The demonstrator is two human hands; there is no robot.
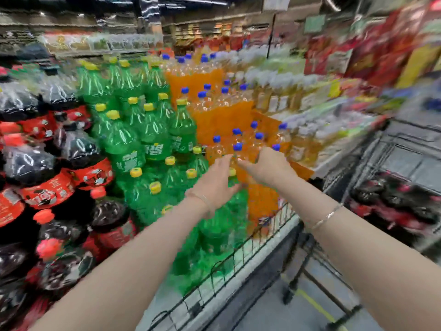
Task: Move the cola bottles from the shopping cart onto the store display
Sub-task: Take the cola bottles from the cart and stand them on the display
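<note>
Dark cola bottles (pixel 59 158) with red labels and red caps are stacked at the left of the store display. More cola bottles (pixel 393 201) lie in the shopping cart (pixel 372 161) at the right, blurred by motion. Both my arms reach forward over the display. My left hand (pixel 214 180) and my right hand (pixel 267 168) hover close together, with fingers stretched out, beside an orange soda bottle with a blue cap (pixel 237 149). Neither hand holds anything that I can see.
Green soda bottles (pixel 148 139) with yellow caps fill the middle of the display, and orange ones (pixel 214 115) the right. A low black wire fence (pixel 238 252) runs along the display's front edge. Shelves of packaged goods (pixel 381 56) stand at the back right.
</note>
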